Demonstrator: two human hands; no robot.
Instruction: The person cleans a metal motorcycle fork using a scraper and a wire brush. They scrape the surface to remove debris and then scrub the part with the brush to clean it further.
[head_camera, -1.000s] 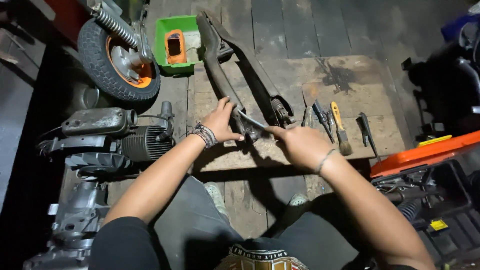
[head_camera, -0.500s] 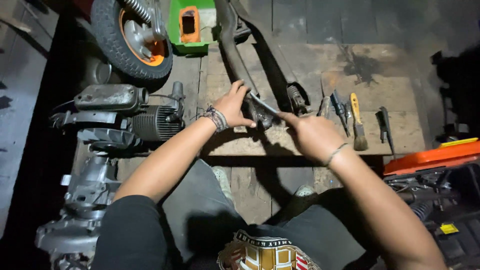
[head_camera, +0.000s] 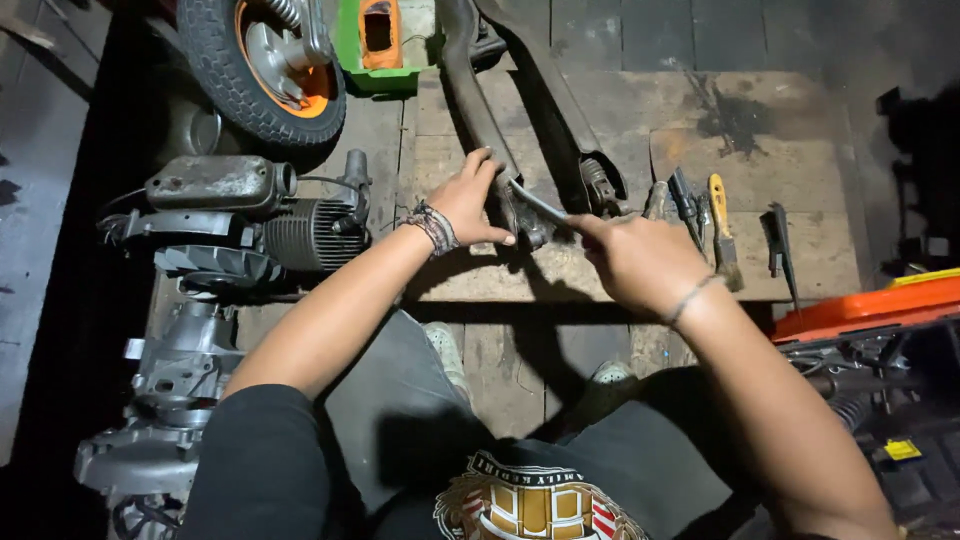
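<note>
Dark wooden floorboards are being lit from above, with a paler wooden board (head_camera: 600, 290) being used as the working surface in front of the seated person. Nearest the camera, black-clad knees and a printed shirt are being shown, with both forearms being stretched forward over the board. The left hand (head_camera: 470, 205), with a braided band being worn at its wrist, is being pressed against the near end of a long, grimy metal frame part (head_camera: 480, 100); its fingers (head_camera: 480, 165) are being curled part-way around that part and are touching it. The right hand (head_camera: 635, 260) is being closed around the handle end of a slim metal wrench (head_camera: 540, 203), whose other end is being held at the frame part's near end, between the two hands. Just right of the hands, a row of hand tools is being kept on the board: dark-handled screwdrivers (head_camera: 685, 200), a yellow-handled paintbrush (head_camera: 722, 225) and dark pliers (head_camera: 775, 240). At the right edge an orange tool case lid (head_camera: 870, 310) is being shown. On the floor to the left, a finned grey engine (head_camera: 300, 232) is being laid out. Farther off, at the top, a tyred wheel with an orange rim (head_camera: 265, 65) and a green tub (head_camera: 385, 50) are being cut off by the frame edge.
</note>
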